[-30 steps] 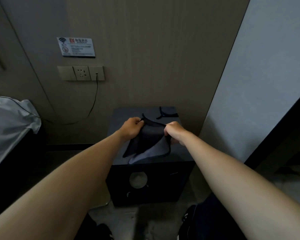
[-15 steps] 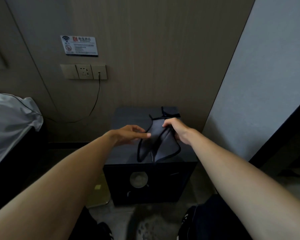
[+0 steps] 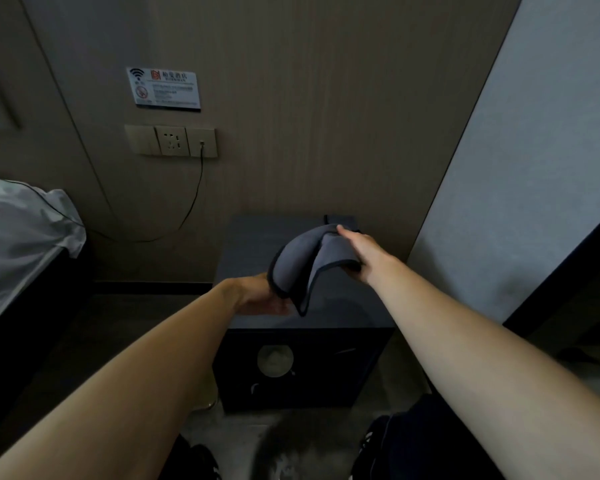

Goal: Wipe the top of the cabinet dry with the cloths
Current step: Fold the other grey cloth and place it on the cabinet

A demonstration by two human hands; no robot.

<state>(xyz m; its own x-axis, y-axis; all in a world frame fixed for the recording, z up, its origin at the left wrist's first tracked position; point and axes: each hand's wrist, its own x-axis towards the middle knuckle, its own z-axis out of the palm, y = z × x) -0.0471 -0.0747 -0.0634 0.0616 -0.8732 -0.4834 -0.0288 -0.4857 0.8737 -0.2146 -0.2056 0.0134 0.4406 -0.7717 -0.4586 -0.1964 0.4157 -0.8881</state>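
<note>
A low dark cabinet (image 3: pixel 253 244) stands against the wood wall in the head view. My right hand (image 3: pixel 361 251) holds a grey cloth (image 3: pixel 300 261) with dark edging above the cabinet top; the cloth hangs folded toward the front. My left hand (image 3: pixel 257 296) lies low over the front left of the top, its fingers under the hanging cloth and partly hidden by it. A second dark cloth (image 3: pixel 326 219) peeks out at the back right corner, mostly hidden behind my right hand.
A bed with a white sheet (image 3: pixel 25 233) stands at the left. A wall socket (image 3: pixel 172 140) with a black cable (image 3: pixel 187 209) sits above the cabinet, under a small sign (image 3: pixel 163 88). A pale wall (image 3: pixel 520 174) rises close on the right. My shoes (image 3: pixel 374 441) are on the floor.
Both hands first held the cloth stretched between them. The left hand let go and moved down to the front left of the top, while the right hand lifted the cloth up and back.
</note>
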